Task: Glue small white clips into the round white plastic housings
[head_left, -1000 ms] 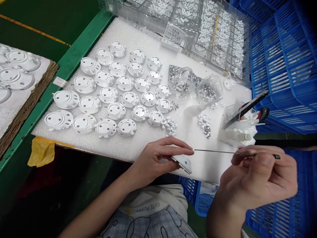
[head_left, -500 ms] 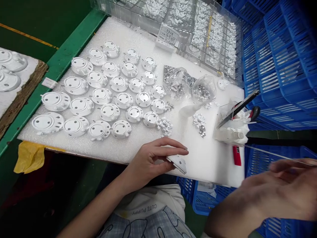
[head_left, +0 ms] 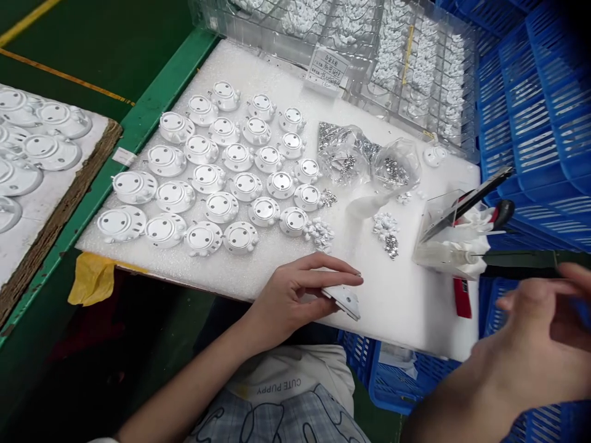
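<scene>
White part [head_left: 346,301] sits pinched in the left hand [head_left: 295,295], near the counter's edge [head_left: 392,317]; the right hand [head_left: 535,351] is blurred and apart, its hold impossible to tell. It looks light, stiff and smooth, likely best gripped by its rim. Upside down, the shirt [head_left: 314,368] reads "CUTE PUPPY"; the card's Chinese writing [head_left: 327,66] is unclear.
</scene>
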Demonstrator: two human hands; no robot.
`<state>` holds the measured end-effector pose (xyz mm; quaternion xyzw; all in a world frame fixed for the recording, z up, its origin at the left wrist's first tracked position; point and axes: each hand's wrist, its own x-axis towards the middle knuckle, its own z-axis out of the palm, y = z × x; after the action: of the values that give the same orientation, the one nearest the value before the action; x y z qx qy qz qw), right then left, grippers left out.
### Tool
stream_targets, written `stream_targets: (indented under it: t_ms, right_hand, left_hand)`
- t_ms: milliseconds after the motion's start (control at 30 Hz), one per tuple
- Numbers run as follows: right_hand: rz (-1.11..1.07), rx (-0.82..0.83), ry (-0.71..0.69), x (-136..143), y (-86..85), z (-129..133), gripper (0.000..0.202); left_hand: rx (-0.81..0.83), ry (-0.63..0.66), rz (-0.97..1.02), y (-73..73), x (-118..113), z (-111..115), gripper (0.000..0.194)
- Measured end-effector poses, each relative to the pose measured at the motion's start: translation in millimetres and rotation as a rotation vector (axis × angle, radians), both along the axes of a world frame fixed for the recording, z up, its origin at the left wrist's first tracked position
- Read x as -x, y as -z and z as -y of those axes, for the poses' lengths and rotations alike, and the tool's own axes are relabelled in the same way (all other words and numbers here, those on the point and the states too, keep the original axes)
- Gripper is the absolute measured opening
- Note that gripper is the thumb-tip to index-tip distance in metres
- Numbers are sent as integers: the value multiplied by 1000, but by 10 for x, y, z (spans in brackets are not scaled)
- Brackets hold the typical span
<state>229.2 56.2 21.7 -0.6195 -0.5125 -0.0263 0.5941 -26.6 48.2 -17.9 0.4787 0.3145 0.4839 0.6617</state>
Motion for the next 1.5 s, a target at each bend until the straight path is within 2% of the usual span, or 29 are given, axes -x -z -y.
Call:
stream_targets:
  t_ms: [33, 100, 167, 233, 400, 533, 700, 833, 933, 1067, 1267, 1500]
  right_hand:
    - [1, -6, -32, 136, -2, 47, 18]
    - [45, 106, -292, 412, 5, 157, 9]
    - [36, 249, -483, 625, 30, 248, 16]
    - [30, 314, -555, 736, 71, 289, 22]
    - [165, 271, -547, 749, 160, 241, 29]
    - [203, 271, -521, 727, 189, 214, 27]
    - [73, 379, -474, 712, 218, 194, 15]
    - [-62, 441, -494, 710, 239, 120, 3]
    - [-123, 451, -523, 701, 233, 86, 5]
    - [-209, 417, -527, 671, 158, 164, 6]
    - [-101, 469, -572, 676, 25, 373, 14]
    - [30, 459, -592, 759, 53, 398, 17]
  left_hand:
    - [2, -3, 2, 0, -3, 2, 48]
    - [1, -18, -6, 2, -9, 4, 47]
    - [-13, -36, -34, 3, -15, 4, 45]
    - [-29, -48, -61, 1, -20, 0, 41]
    - [-101, -69, -100, -9, -29, -6, 35]
    - [-229, -85, -190, 11, -50, 22, 39]
    - [-420, -47, -359, 68, -72, 85, 35]
    - [-469, -18, -433, 73, -79, 113, 36]
    - [-501, -36, -427, 44, -89, 110, 34]
    - [-542, -133, -468, 3, -111, 72, 30]
    - [-541, -289, -528, 20, -158, 3, 15]
    - [-591, -436, -582, 71, -192, 21, 16]
